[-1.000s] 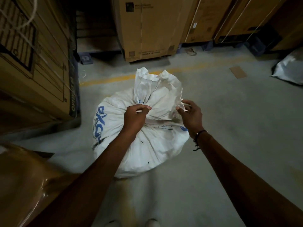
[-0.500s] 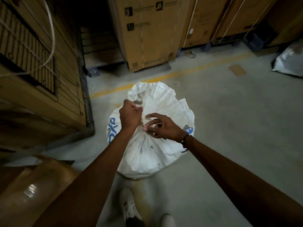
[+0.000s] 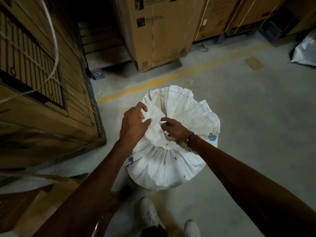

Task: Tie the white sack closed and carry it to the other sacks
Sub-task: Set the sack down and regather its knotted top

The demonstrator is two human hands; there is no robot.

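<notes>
The sack (image 3: 167, 161) stands upright on the concrete floor (image 3: 248, 117), just ahead of the person's shoes (image 3: 150, 214), its long axis vertical and its mouth pointing up toward the camera. The top cloth is gathered into pleats that fan outward in a ruffled collar around the neck, wider on the far and right sides.

Both arms reach forward and down from the lower corners and meet over the neck. The left hand (image 3: 135, 124) sits palm-down on the left of the collar, fingers spread and curled like a claw, tips touching the cloth but not clearly closed on it. The right hand (image 3: 174, 128), with a dark band on the wrist, comes in from the right, its fingers bent inward and pinching at the bunched cloth in the middle; whether it holds a tie I cannot tell.

Cardboard boxes (image 3: 159, 31) stand behind and to the left. Another sack (image 3: 306, 48) lies well apart, at the right edge.
</notes>
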